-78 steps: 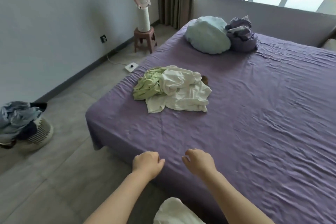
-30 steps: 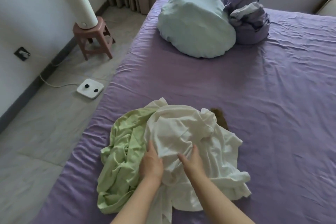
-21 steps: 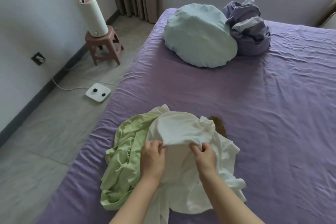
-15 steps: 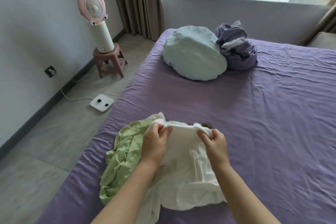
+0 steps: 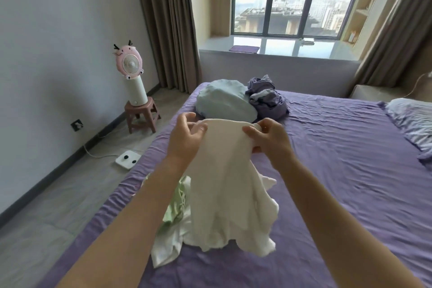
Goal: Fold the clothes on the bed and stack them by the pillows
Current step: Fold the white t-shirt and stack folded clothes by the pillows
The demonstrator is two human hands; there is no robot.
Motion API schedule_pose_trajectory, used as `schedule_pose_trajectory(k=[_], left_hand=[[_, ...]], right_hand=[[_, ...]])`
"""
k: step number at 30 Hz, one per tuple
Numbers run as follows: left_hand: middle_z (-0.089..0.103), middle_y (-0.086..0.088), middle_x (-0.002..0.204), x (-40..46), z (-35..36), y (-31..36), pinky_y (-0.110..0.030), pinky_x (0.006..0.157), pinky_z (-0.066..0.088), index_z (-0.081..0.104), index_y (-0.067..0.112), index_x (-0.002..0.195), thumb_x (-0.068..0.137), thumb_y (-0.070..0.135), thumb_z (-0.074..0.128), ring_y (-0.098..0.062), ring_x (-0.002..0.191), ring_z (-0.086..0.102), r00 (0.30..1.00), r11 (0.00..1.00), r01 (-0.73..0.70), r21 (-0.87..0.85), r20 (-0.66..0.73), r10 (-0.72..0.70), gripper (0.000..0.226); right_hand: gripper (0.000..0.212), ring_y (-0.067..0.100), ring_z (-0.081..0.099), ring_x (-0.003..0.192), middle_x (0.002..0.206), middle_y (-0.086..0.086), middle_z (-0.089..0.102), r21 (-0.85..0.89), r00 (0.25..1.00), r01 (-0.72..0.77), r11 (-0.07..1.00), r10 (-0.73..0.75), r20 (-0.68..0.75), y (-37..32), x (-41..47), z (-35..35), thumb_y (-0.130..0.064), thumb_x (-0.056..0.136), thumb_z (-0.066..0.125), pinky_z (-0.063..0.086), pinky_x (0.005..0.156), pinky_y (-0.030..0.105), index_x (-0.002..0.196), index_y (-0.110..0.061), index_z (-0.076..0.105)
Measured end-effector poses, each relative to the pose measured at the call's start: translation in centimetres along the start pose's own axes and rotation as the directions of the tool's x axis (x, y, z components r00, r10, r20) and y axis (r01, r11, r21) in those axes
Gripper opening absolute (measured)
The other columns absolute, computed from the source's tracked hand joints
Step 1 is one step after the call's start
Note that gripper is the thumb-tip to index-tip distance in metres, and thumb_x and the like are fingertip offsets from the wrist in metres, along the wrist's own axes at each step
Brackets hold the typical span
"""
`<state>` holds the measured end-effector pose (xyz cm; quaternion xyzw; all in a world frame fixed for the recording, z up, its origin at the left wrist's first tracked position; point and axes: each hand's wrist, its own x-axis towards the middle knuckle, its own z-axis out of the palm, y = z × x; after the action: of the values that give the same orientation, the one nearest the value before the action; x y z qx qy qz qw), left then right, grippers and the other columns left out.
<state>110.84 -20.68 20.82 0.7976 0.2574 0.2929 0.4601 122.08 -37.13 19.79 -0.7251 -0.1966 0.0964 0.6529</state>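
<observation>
A white garment (image 5: 230, 184) hangs in the air over the purple bed (image 5: 339, 170). My left hand (image 5: 185, 139) pinches its top edge on the left and my right hand (image 5: 268, 138) pinches the same edge on the right. Its lower part trails down onto the bed. Under it lie a light green garment (image 5: 177, 203) and another white piece (image 5: 167, 248), partly hidden by my left arm. A pale blue pillow (image 5: 224, 101) lies at the far left of the bed with a crumpled purple bundle (image 5: 267, 99) beside it.
A striped pillow (image 5: 411, 119) lies at the bed's far right. On the floor to the left stand a pink fan (image 5: 131, 75) on a small stool (image 5: 141, 116) and a white scale (image 5: 127, 159). A window ledge runs behind the bed.
Both hands have raised the white garment off the pile, so it now hangs between them. My view has tilted up toward the window.
</observation>
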Motion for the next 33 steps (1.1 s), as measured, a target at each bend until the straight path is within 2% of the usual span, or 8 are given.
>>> schedule_pose_trajectory(k=[4, 10, 14, 16, 20, 24, 28, 33], left_hand=[[0.056, 0.013, 0.114, -8.2, 1.5, 1.4, -0.017, 0.083, 0.044, 0.051, 0.032, 0.122, 0.07, 0.06, 0.072, 0.008, 0.098, 0.054, 0.973, 0.994, -0.082, -0.074, 0.21, 0.096, 0.062], [0.072, -0.005, 0.082, -13.1, 4.5, 4.5, -0.044, 0.079, 0.055, 0.066, 0.014, 0.095, 0.086, 0.015, 0.067, -0.025, 0.077, 0.067, 0.951, 0.986, -0.005, -0.168, 0.303, 0.057, 0.009], [0.067, 0.0, 0.071, -13.2, 3.5, 7.8, -0.036, 0.068, 0.051, 0.065, 0.016, 0.083, 0.091, 0.011, 0.061, -0.015, 0.067, 0.059, 0.949, 0.919, 0.07, -0.387, 0.31, 0.058, 0.01], [0.066, 0.008, 0.065, -13.1, 2.6, 9.3, -0.025, 0.059, 0.048, 0.064, 0.019, 0.082, 0.091, 0.013, 0.061, -0.005, 0.06, 0.057, 0.95, 0.9, 0.043, -0.435, 0.298, 0.098, 0.012], [0.065, 0.013, 0.054, -12.5, -0.5, 10.3, -0.016, 0.049, 0.046, 0.064, 0.016, 0.08, 0.092, 0.009, 0.058, 0.001, 0.048, 0.056, 0.964, 0.873, 0.029, -0.487, 0.246, 0.106, 0.015], [0.07, 0.001, 0.07, -11.9, -3.5, 8.0, -0.032, 0.068, 0.054, 0.064, 0.02, 0.076, 0.089, 0.018, 0.066, -0.011, 0.063, 0.06, 0.983, 0.935, 0.004, -0.354, 0.176, 0.062, 0.013], [0.068, -0.02, 0.092, -13.5, -4.3, 4.7, -0.05, 0.088, 0.051, 0.068, 0.009, 0.088, 0.088, 0.017, 0.067, -0.023, 0.082, 0.06, 0.977, 0.946, 0.086, -0.312, 0.211, -0.019, 0.008], [0.068, -0.008, 0.083, -17.0, -3.1, 3.7, -0.035, 0.076, 0.05, 0.067, 0.01, 0.088, 0.085, 0.016, 0.069, -0.023, 0.083, 0.061, 0.964, 0.962, 0.083, -0.261, 0.266, -0.011, 0.007]], right_hand=[[0.024, 0.018, 0.058, 0.061, 0.071, 0.009, 0.051, 0.13, 0.999, -0.031, 0.991, 0.03, 0.012, -3.3, -3.5, -1.4, -0.014, 0.079, 0.074, 0.053, 0.048, 0.031, 0.078, -0.004, 0.052], [0.02, 0.01, 0.063, 0.071, 0.091, 0.01, 0.061, 0.139, 1.0, 0.003, 0.99, -0.005, 0.008, -5.1, -9.1, -5.5, -0.005, 0.083, 0.068, 0.057, 0.062, 0.025, 0.1, -0.001, 0.057], [0.059, 0.006, 0.059, 0.095, 0.108, -0.007, 0.06, -0.194, 0.988, 0.082, 0.978, -0.054, 0.147, -2.0, -14.1, -8.7, -0.019, 0.078, 0.076, 0.05, 0.081, 0.019, 0.127, -0.02, 0.044], [0.047, 0.017, 0.062, 0.091, 0.1, 0.0, 0.065, -0.348, 0.972, 0.046, 0.936, 0.038, 0.231, 0.5, -16.7, -9.1, -0.02, 0.078, 0.075, 0.05, 0.08, 0.027, 0.118, -0.022, 0.051], [0.014, 0.009, 0.058, 0.061, 0.063, -0.007, 0.064, -0.388, 0.998, -0.035, 0.921, 0.016, -0.053, 2.8, -20.0, -9.9, -0.013, 0.085, 0.067, 0.045, 0.066, 0.029, 0.075, -0.021, 0.06], [0.009, 0.02, 0.056, 0.065, 0.069, 0.001, 0.065, -0.239, 0.979, -0.035, 0.97, -0.015, -0.205, -0.6, -21.3, -11.3, -0.014, 0.088, 0.062, 0.051, 0.07, 0.044, 0.083, -0.021, 0.062], [0.019, 0.002, 0.049, 0.054, 0.062, -0.012, 0.06, -0.371, 0.969, 0.096, 0.923, -0.172, -0.176, -4.7, -22.2, -11.4, -0.017, 0.085, 0.065, 0.041, 0.06, 0.026, 0.076, -0.032, 0.059], [0.009, 0.003, 0.05, 0.066, 0.07, -0.014, 0.055, -0.509, 0.962, 0.153, 0.847, -0.245, -0.119, -7.0, -23.6, -10.4, -0.018, 0.087, 0.063, 0.033, 0.058, 0.016, 0.094, -0.021, 0.066]])
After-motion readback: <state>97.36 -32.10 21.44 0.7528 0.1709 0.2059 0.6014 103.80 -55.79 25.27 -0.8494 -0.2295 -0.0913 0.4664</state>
